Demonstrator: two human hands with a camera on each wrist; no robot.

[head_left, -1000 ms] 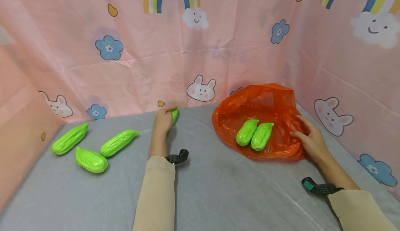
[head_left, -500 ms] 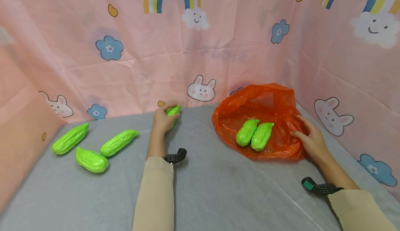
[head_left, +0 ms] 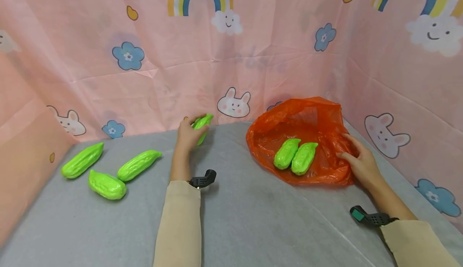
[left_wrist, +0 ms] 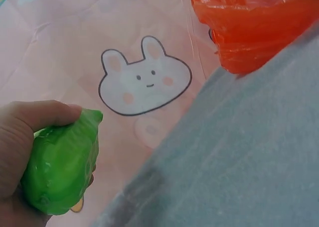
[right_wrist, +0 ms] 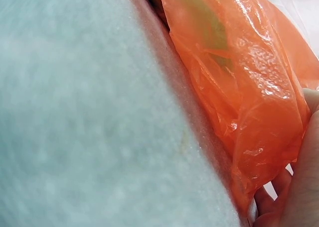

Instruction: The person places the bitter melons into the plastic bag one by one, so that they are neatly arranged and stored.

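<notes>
1. On my head feed, the left hand grips a glossy, bright-green, ridged gourd near the back edge of the grey cloth-covered tabletop, thumb and fingers curled round it.
2. I see the right hand holding the right side of a crinkled orange-red plastic bag, which lies near the back right corner, mouth gaping.
3. Inside the bag, I make out a short green gourd beside a matching gourd.
4. Toward the left edge lies a long green gourd; nearer the middle, a slender green gourd sits just beside a stubby green gourd.
5. Rabbit-printed pink cloth hangs behind the back edge.
</notes>
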